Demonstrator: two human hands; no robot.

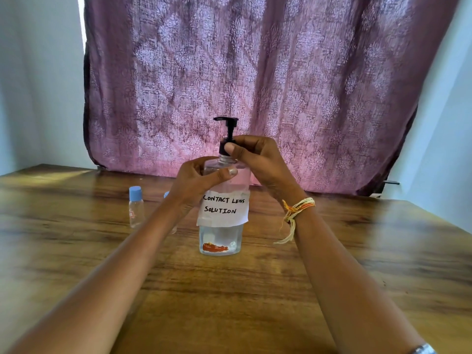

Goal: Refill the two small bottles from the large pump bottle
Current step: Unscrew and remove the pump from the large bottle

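Observation:
A large clear pump bottle (pixel 220 238) with a black pump head and a paper label reading "CONTACT LENS SOLUTION" stands upright in the middle of the wooden table (pixel 255 290). My left hand (pixel 199 182) grips its shoulder from the left. My right hand (pixel 258 159) is closed around the black collar of the pump at the neck. One small clear bottle (pixel 136 206) with a blue cap stands to the left. A second small bottle (pixel 166 194) is mostly hidden behind my left wrist; only a bit of blue cap shows.
A purple patterned curtain (pixel 255 85) hangs behind the table's far edge. Pale walls stand on both sides. Threads are tied around my right wrist (pixel 296 208).

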